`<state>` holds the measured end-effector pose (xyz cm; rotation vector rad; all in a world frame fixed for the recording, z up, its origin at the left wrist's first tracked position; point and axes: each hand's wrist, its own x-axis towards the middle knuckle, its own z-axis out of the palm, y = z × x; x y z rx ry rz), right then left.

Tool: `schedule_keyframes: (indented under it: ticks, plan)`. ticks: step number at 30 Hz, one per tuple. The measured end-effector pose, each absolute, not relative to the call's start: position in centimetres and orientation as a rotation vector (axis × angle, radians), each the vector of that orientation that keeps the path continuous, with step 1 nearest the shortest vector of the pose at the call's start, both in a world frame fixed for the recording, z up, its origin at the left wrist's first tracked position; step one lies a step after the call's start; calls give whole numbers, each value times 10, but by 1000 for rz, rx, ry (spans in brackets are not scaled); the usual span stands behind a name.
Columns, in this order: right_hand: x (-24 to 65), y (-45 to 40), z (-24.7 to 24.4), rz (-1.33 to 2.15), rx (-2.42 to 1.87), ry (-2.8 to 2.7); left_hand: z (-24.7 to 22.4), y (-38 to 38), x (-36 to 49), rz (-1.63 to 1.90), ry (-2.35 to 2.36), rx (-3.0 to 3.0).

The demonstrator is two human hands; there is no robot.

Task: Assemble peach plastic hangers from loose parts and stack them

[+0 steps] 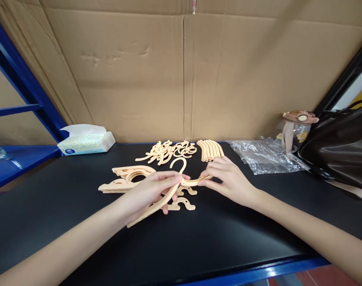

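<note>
A beige plastic folding clothes hanger (165, 197) is held up between both hands, its curved hook (179, 161) pointing upward. My left hand (152, 188) is closed around the long left arm and the joint below the hook. With thumb and fingers, my right hand (225, 178) pinches the short curved arm piece (192, 182) on the other side of the joint. Beneath the hands, small curved hanger parts (185, 203) lie on the black table, partly covered by my left hand. Left of it sits a stack of folded hangers (124, 178).
Loose hooks (185, 149), a heap of hanger parts (161, 151) and a row of curved arms (210, 149) lie at the back. A tissue pack (87, 140) stands back left. Clear plastic wrap (264, 155), a drinking bottle (298, 129) and a dark bag (338, 147) are at right.
</note>
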<state>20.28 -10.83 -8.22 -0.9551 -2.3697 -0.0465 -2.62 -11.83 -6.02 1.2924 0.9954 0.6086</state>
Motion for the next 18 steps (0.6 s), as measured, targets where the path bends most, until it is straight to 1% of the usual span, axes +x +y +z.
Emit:
schedule_keyframes:
  ticks: [11,18]
  plan:
    - [201,-114,-82,-75,-951,-2412,-62,-116,-26,610,1020,1353]
    - [202,-114,-79,-151,-954,-2395,-60,-117,-26,663,1034,1203]
